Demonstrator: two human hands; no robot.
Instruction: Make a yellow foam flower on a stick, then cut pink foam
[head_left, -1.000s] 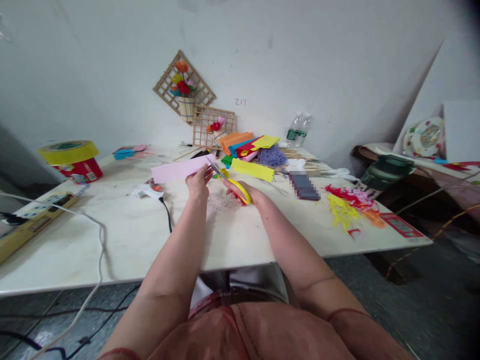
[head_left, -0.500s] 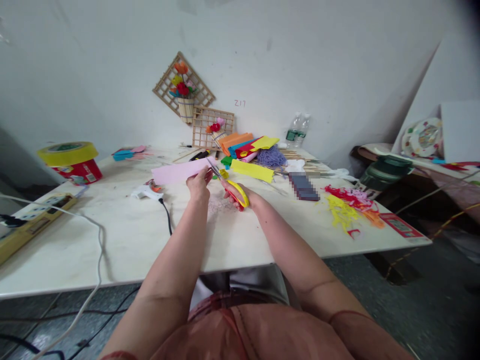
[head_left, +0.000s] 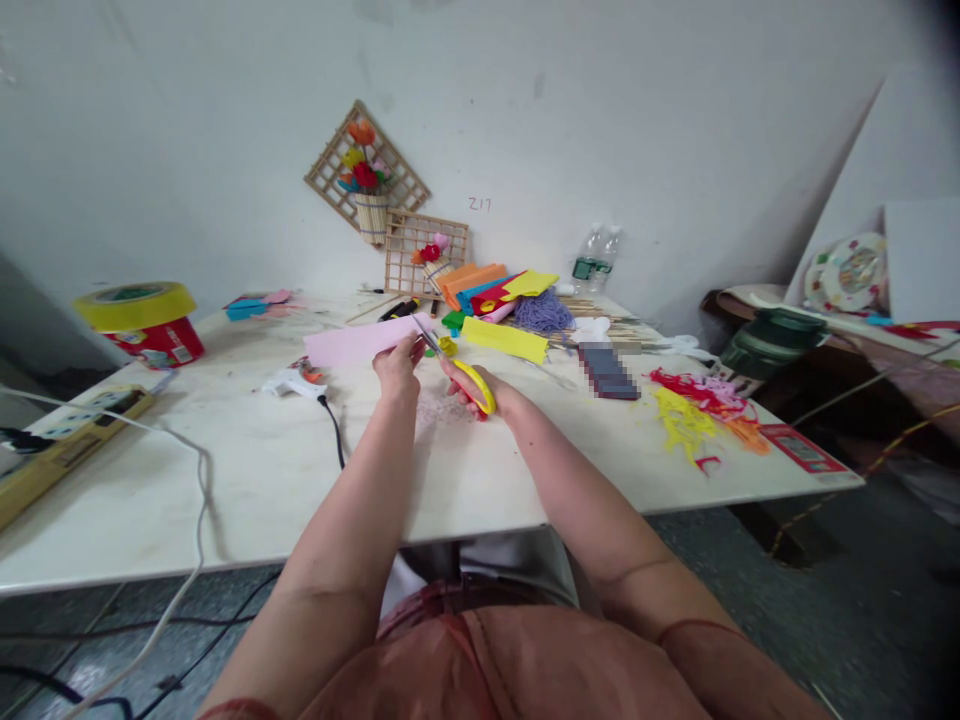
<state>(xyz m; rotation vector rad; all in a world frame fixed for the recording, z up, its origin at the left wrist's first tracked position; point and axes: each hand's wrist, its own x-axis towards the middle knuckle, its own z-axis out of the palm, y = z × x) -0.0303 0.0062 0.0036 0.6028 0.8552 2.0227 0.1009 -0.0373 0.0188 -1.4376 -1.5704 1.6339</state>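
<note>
My left hand (head_left: 399, 366) pinches a long pale pink sheet (head_left: 349, 343) near its right end. In my right hand (head_left: 471, 386) is a pair of scissors (head_left: 481, 387) with yellow and red handles. Their blades point up and left and meet the right end of the pink sheet; I cannot tell how far apart the blades are. Fine pale pink scraps (head_left: 442, 410) lie on the table below my hands. A yellow strip (head_left: 506, 340) lies just beyond the scissors, beside small green and yellow bits.
A white glue gun (head_left: 295, 384) with a black cord lies left of my hands. Further left stand a power strip (head_left: 90, 425) and a red tub (head_left: 157, 343). To the right are a phone (head_left: 608, 371) and yellow shreds (head_left: 684, 425). Folded coloured sheets (head_left: 474, 285) are behind.
Almost nothing differs. The scissors' handles have drawn slightly closer together, while both hands and the pink sheet stay in nearly the same place.
</note>
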